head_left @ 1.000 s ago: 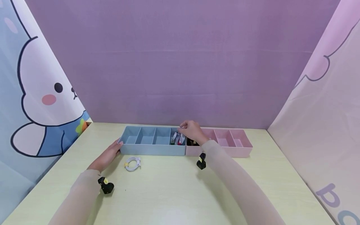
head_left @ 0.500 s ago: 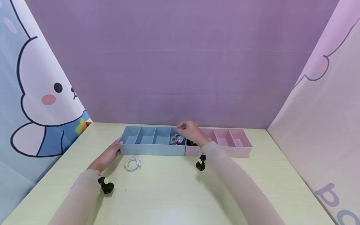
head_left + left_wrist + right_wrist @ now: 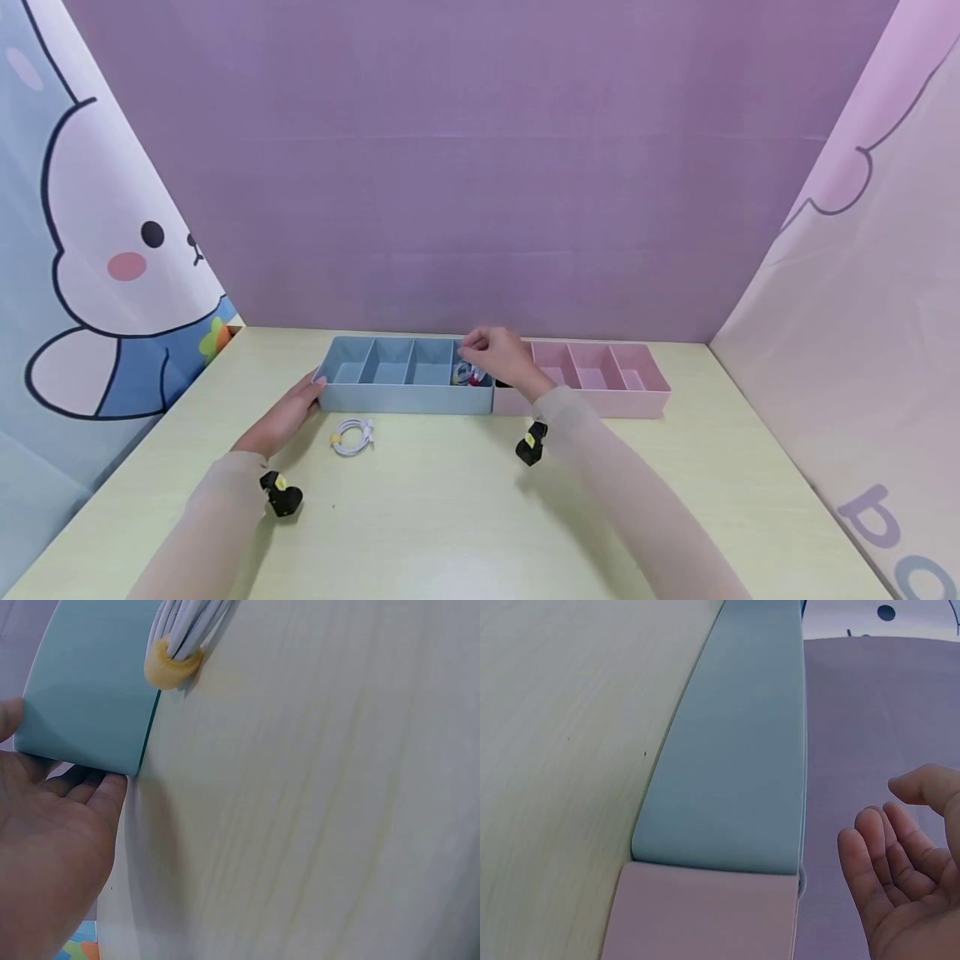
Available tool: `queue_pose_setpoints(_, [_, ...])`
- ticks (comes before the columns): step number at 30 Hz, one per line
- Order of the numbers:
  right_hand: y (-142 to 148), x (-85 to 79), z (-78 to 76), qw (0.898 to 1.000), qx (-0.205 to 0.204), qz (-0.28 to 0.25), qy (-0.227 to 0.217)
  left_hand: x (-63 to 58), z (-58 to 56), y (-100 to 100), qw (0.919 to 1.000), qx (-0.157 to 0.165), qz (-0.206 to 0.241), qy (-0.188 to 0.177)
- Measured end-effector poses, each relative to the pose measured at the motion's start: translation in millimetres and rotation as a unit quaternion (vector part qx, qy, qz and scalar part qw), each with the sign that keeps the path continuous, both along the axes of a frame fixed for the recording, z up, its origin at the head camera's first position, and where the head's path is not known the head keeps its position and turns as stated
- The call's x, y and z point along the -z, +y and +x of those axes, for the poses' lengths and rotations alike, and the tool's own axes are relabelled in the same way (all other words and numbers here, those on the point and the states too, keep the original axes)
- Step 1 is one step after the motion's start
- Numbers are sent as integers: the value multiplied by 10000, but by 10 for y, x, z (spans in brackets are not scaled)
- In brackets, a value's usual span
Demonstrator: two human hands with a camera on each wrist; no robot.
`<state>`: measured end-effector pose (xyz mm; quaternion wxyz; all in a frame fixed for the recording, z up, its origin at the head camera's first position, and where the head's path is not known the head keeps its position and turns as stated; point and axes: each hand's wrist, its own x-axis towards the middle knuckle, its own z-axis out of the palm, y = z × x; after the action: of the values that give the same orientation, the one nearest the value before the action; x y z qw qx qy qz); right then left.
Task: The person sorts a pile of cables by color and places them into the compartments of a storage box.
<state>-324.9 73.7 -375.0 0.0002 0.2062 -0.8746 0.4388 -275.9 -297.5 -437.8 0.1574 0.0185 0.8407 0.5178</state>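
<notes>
A divided blue box [image 3: 405,399] stands toward the back of the table, with coiled cables [image 3: 468,373] in its right-hand compartment. My left hand [image 3: 287,412] holds the box's left end. In the left wrist view, the thumb is at the rim and the fingers lie against the end wall. Over the cable compartment hovers my right hand [image 3: 501,357]. Its fingers are loosely bent with nothing between them in the right wrist view. A coiled white cable [image 3: 367,435] with a yellow tie [image 3: 169,669] lies on the table in front of the blue box.
A divided pink box [image 3: 622,405] adjoins the blue box's right end; its leftmost compartment, partly hidden by my right hand, shows something dark inside. A purple backdrop [image 3: 480,183] rises behind the table, with printed cloth [image 3: 127,333] at the left side.
My right hand has moved slightly left and down over the blue box. The cables below it lie more spread out in their compartment. The left hand has stayed in place.
</notes>
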Motion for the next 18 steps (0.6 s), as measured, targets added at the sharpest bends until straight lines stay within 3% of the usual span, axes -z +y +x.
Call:
queue_pose_setpoints(10, [-74,24,135,9993,-265,-121,-252,-1,6,-6,10000,-19,-8,8])
queue_pose_setpoints(18, [-165,45,229,9977,-655,-191,24,-10,-1,-8,10000,-21,-3,1])
